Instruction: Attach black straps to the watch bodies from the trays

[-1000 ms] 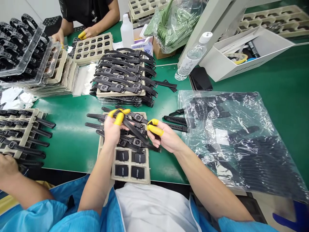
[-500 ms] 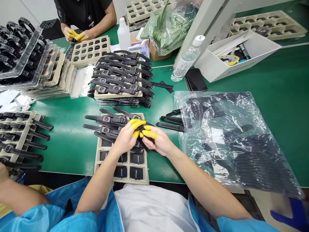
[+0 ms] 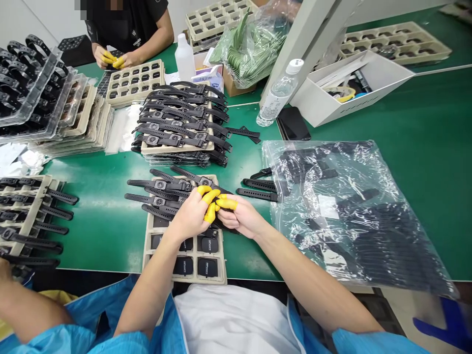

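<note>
Black watch cases [image 3: 207,268] sit in a beige tray [image 3: 195,260] at the table's [image 3: 103,241] near edge. Above its far part, the left hand [image 3: 193,212] and right hand [image 3: 242,216] meet, fingertips [image 3: 226,203] pinching a largely hidden black strap [image 3: 217,200]. Right lies a plastic bag [image 3: 368,231]; farther left, strapped watches [image 3: 177,123] are piled.

The left hand [image 3: 193,212] and right hand [image 3: 241,215], in yellow finger covers [image 3: 211,214], met at the fingertips, pinching a mostly hidden small black piece [image 3: 217,199]. Beneath them sat a beige, square-celled tray [image 3: 195,260] holding black-strapped watches [image 3: 159,185]. Right of them lay a clear plastic bag [image 3: 391,191] of black straps [image 3: 391,250].
</note>
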`<state>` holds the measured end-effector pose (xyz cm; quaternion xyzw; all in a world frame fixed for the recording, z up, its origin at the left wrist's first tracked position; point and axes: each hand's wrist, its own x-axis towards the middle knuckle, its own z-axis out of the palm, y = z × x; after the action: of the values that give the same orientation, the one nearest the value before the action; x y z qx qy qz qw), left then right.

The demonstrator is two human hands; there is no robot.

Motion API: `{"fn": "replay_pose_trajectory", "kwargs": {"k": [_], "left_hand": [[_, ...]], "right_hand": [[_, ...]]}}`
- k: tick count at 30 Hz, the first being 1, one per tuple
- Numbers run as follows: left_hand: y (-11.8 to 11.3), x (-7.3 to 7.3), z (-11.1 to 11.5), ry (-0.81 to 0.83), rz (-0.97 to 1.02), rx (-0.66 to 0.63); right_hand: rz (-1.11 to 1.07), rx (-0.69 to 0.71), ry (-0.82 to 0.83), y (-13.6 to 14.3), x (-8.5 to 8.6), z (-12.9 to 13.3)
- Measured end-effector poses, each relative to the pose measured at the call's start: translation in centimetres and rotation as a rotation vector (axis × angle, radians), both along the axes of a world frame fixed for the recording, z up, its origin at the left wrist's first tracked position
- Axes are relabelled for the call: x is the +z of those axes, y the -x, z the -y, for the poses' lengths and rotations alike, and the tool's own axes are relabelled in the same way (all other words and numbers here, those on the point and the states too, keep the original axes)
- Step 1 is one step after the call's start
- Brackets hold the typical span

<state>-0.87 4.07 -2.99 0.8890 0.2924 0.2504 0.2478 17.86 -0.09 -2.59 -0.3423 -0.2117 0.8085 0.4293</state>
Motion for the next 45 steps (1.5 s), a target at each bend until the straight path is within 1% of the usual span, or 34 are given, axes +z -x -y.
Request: {"fn": "replay_pose_trajectory", "kwargs": {"k": [3,8,10,12,14,15,17,18,19,21,23,24,26,28,29,31,32,35,38,41,43,45], "left_hand": [[0.0,0.1,-0.2,0.031,0.034,-0.006],[-0.1,0.9,-0.1,0.124,0.175,-0.055],[-0.1,1.4,0.1,0.096,0.175,-0.052],[0.5,2.1,0.2,0.033,0.114,-0.038],[1.7,3.2,0.2,-0.037,-0.001,-0.009],[2.5,3.9,0.1,-0.065,-0.072,0.015],[4.5,5.4,0.1,-0.115,-0.207,0.087],[5.6,6.2,0.2,-0.139,-0.272,0.123],[6.6,6.9,0.3,-0.159,-0.337,0.149],[8.5,8.1,0.7,-0.174,-0.449,0.158],[10.5,8.8,1.1,-0.113,-0.505,0.135],[11.6,9.0,1.2,-0.05,-0.512,0.13],[13.7,8.8,1.1,0.116,-0.512,0.147],[15.6,8.2,0.6,0.303,-0.546,0.186],[16.3,7.7,0.3,0.382,-0.573,0.204],[17.1,6.8,-0.3,0.482,-0.614,0.231],[17.2,6.4,-0.5,0.502,-0.622,0.245],[17.0,5.3,-0.9,0.489,-0.627,0.307],[16.7,4.5,-1.1,0.442,-0.65,0.368],[16.7,3.9,-1.4,0.38,-0.656,0.386],[16.8,3.8,-1.4,0.338,-0.654,0.402],[16.7,4.1,-0.8,0.24,-0.633,0.485]], "right_hand": [[0.005,0.015,-0.021,0.0,0.0,0.0],[0.026,0.001,-0.135,0.1,-0.2,0.2],[0.092,-0.029,-0.22,-0.1,-0.2,0.3],[0.266,-0.084,-0.355,-0.5,-0.2,0.3],[0.534,-0.114,-0.536,-1.1,-0.1,0.2],[0.676,-0.097,-0.625,-1.4,-0.1,0.3],[0.905,-0.011,-0.786,-1.8,0.1,0.3],[0.982,0.046,-0.849,-1.9,0.1,0.4],[1.032,0.098,-0.896,-1.9,0.2,0.4],[1.061,0.197,-0.955,-1.8,0.3,0.6],[1.056,0.285,-0.965,-2.1,0.6,0.5],[1.084,0.299,-0.958,-2.4,0.7,0.5],[1.249,0.25,-0.931,-3.7,0.8,0.1],[1.504,0.167,-0.888,-5.5,0.4,-0.3],[1.621,0.148,-0.858,-6.4,0.1,-0.5],[1.783,0.162,-0.795,-7.9,-0.7,-0.7],[1.83,0.184,-0.768,-8.4,-1.2,-0.8],[1.889,0.26,-0.712,-9.0,-2.3,-0.8],[1.92,0.295,-0.687,-8.7,-2.7,-0.8],[1.943,0.285,-0.686,-8.4,-2.7,-0.7],[1.964,0.271,-0.676,-8.3,-2.4,-0.7],[1.983,0.284,-0.648,-8.1,-2.1,-0.5]]}}
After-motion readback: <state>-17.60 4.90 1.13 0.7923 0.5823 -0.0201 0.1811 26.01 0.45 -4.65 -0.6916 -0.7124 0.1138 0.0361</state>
